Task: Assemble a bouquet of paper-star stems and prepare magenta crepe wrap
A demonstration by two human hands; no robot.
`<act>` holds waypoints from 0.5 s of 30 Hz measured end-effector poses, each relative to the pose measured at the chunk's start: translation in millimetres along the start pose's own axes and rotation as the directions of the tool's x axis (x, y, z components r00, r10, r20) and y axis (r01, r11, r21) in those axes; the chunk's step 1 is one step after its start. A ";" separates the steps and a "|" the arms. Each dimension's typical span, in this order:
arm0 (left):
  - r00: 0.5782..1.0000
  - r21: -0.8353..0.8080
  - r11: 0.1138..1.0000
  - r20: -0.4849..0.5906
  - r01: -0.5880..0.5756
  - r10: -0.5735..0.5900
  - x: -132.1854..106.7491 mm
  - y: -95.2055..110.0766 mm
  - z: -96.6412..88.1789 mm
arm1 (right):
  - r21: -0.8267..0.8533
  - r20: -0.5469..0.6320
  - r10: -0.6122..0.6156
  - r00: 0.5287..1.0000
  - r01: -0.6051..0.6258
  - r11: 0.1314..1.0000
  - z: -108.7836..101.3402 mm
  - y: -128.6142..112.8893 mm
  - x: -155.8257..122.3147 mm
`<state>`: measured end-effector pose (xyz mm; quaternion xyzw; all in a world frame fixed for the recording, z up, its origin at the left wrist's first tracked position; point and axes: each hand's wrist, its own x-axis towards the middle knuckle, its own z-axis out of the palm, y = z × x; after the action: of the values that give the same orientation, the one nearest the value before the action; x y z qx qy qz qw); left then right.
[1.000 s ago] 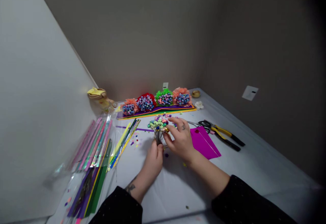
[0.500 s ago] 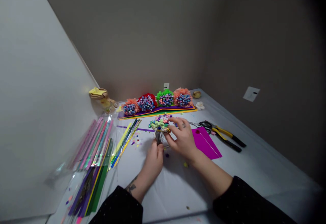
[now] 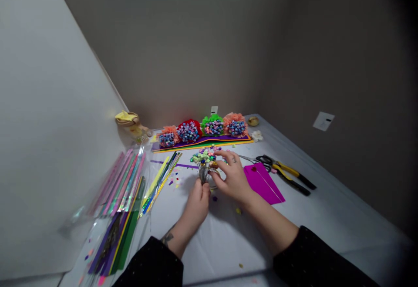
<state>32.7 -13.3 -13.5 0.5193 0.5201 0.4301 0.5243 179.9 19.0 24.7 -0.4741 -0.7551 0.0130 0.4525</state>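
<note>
My left hand is closed round the thin wire stems of a small bouquet. Its heads are little folded paper stars in green, purple, pink and blue, and the stems stand upright above my fist. At the bouquet's right side is my right hand, its fingers apart and curved, the fingertips touching or close to the star heads. A gold-coloured piece shows by these fingertips, too small to make out. Just right of my right hand lies a magenta sheet with a thin pale strip on it.
Finished bouquets in ruffled paper stand at the back on coloured sheets. Pliers with yellow and black handles and black-handled scissors lie at right. Bagged paper strips and loose strips are at left.
My right hand's fingers have shifted slightly at the star heads, and the heads have turned a little. My left hand keeps its grip on the stems.
</note>
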 end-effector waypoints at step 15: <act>0.994 0.124 0.987 -0.030 -0.098 0.103 -0.7 10.1 -0.9 | 0.093 0.058 -0.026 0.998 0.020 0.995 4.6 3.7 -0.3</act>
<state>32.6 -13.1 -3.3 0.5682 0.5279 0.4327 0.4596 179.3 22.7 20.2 -0.4433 -0.7722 0.0569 0.4516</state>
